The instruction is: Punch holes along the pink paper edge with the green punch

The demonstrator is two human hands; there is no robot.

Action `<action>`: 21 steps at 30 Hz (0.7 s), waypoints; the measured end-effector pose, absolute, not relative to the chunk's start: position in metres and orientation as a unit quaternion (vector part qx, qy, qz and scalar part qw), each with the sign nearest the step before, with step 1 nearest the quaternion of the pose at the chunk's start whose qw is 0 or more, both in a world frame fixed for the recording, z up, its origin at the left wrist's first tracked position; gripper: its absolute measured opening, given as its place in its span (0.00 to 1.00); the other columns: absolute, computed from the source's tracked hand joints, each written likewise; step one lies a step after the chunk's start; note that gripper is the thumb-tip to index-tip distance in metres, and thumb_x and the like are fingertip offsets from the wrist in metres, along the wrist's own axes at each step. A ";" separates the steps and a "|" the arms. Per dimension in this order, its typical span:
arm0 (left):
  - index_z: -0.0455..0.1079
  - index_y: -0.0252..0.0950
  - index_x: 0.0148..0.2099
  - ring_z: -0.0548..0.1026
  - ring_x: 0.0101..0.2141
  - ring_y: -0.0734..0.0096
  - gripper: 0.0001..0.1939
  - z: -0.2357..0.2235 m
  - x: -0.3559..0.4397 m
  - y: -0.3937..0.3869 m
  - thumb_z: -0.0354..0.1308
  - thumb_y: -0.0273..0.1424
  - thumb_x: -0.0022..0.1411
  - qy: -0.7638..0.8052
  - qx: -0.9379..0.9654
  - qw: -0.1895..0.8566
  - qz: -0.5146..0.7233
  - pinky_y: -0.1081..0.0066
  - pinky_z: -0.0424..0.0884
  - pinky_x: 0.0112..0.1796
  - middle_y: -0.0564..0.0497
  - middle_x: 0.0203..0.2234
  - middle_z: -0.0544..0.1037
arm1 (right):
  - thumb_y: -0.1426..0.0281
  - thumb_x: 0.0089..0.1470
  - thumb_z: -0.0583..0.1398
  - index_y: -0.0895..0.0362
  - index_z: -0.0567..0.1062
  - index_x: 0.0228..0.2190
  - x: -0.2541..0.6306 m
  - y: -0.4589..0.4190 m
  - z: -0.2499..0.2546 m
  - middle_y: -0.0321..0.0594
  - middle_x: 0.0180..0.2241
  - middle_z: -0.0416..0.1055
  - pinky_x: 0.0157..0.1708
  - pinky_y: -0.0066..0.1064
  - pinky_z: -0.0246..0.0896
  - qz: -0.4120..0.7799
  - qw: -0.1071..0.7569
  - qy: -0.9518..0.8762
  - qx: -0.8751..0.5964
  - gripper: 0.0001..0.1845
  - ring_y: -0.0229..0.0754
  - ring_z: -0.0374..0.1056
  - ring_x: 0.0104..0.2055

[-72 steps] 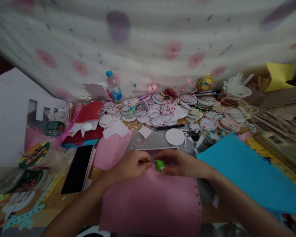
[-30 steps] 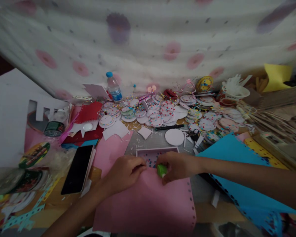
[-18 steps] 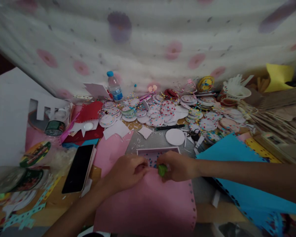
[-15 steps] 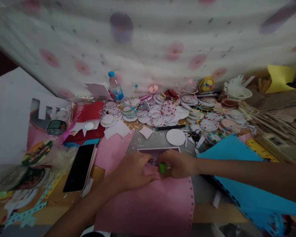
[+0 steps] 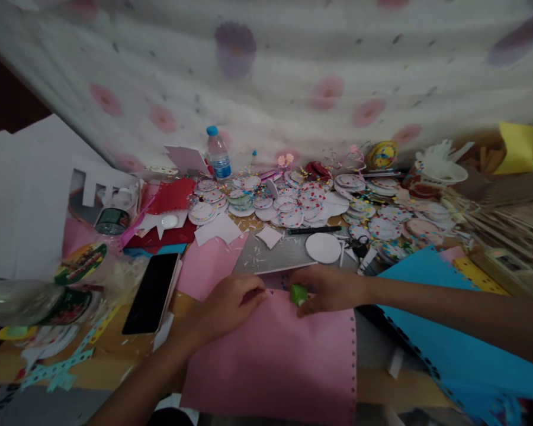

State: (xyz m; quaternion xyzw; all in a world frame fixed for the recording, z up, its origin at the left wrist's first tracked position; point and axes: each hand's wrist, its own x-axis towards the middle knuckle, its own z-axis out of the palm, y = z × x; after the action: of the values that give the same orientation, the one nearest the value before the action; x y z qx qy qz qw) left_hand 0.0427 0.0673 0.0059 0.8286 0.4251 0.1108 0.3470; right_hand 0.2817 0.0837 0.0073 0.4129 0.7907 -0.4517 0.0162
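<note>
A sheet of pink paper (image 5: 270, 361) lies before me, with a row of small punched holes down its right side. My left hand (image 5: 231, 305) pinches its far edge between thumb and curled fingers. To the right, my right hand (image 5: 326, 290) is closed around a small green hole punch (image 5: 299, 294) at that same far edge. The fingers partly cover the punch, so its mouth is hidden. Just beyond the hands, a white-edged sheet (image 5: 288, 270) shows in part on the grey mat (image 5: 279, 255).
Many decorated paper discs (image 5: 288, 204) spread across the back, near a water bottle (image 5: 219, 154). A phone (image 5: 151, 293) and plastic bottle (image 5: 35, 303) lie left. Blue paper (image 5: 453, 319) sits under my right forearm. A black pen (image 5: 314, 230) and white oval (image 5: 323, 247) lie ahead.
The gap between my hands has widened, with my left fingers now farther from the green punch and closed on the paper's edge. The whole view has shifted slightly.
</note>
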 end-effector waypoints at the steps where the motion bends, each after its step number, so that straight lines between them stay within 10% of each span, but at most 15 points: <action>1: 0.72 0.36 0.37 0.71 0.33 0.69 0.10 0.006 0.044 0.067 0.51 0.33 0.65 0.426 0.829 0.344 0.113 0.72 0.63 0.35 0.51 0.30 0.75 | 0.63 0.43 0.66 0.58 0.74 0.33 0.280 0.084 0.008 0.36 0.28 0.69 0.26 0.27 0.53 -0.453 0.017 0.789 0.414 0.14 0.39 0.63 0.30; 21: 0.71 0.34 0.30 0.69 0.28 0.74 0.08 0.001 0.059 0.061 0.54 0.28 0.61 0.419 0.821 0.361 0.140 0.75 0.58 0.29 0.55 0.24 0.71 | 0.68 0.41 0.69 0.57 0.76 0.27 0.261 0.077 0.009 0.34 0.26 0.71 0.26 0.27 0.54 -0.397 -0.004 0.814 0.424 0.10 0.39 0.65 0.28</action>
State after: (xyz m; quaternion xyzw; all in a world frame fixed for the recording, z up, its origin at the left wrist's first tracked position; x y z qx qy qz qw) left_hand 0.0594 0.0608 0.0009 0.8214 0.4191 0.1404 0.3605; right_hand 0.2610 0.0766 0.0094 0.4243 0.8139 -0.3969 -0.0040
